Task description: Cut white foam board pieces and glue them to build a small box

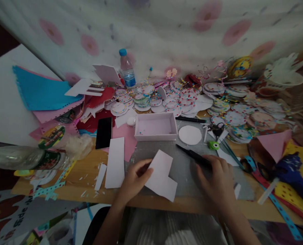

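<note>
My left hand (134, 178) pinches an L-shaped piece of white paper (162, 174) at its left edge, over the grey cutting mat (184, 170). My right hand (218, 178) is closed round a black craft knife (192, 154), whose tip points up and left across the mat. Just beyond the paper stands a shallow pink box (156, 126), with a white paper disc (190, 135) to its right.
A white paper strip (115, 162) and a black phone (104, 132) lie left of the mat. Stacks of round printed discs (172, 100) and a water bottle (126, 69) sit at the back. Scissors (245, 163), coloured paper and scraps crowd the right; a clear bottle (18, 157) lies at the left.
</note>
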Motion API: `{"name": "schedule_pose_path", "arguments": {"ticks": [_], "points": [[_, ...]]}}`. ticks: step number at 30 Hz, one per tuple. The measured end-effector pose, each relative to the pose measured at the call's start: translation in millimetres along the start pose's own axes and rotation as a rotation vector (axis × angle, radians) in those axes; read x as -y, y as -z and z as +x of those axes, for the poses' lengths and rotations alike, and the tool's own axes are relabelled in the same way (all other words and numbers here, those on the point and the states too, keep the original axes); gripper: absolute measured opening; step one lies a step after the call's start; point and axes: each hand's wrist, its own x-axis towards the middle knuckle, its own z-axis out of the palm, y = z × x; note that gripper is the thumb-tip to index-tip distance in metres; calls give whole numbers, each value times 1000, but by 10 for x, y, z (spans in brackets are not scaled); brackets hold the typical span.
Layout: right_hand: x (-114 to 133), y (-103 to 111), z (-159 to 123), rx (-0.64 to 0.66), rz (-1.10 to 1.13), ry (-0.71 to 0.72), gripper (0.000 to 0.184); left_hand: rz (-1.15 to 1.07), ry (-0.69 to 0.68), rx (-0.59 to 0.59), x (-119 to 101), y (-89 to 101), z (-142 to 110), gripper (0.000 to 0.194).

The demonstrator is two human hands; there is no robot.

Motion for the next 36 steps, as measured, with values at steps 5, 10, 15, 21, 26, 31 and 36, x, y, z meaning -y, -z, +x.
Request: {"name": "schedule_pose_path", "arguments": {"ticks": [5,10,15,21,26,31,36], "points": [[-160,-45,6,71,-114,31,35,413,-279,-336,-54,52,5,42],[-247,-78,17,98,-137,69,30,705,-364,82,-75,50,-112,80],[-249,-26,12,106,-164,48,29,863,-333,212,-7,4,-111,89],[-186,101,-4,76,29,32,30,989,-289,-24,-53,-147,-119,82],[-110,157,-24,128,198,-104,28,947,-301,-22,-89,-168,-112,78],[31,187,-40,237,360,-269,32,910,-395,144,-105,18,48,101],[139,174,-64,300,501,-346,33,926,-474,333,-93,107,278,117]]}}
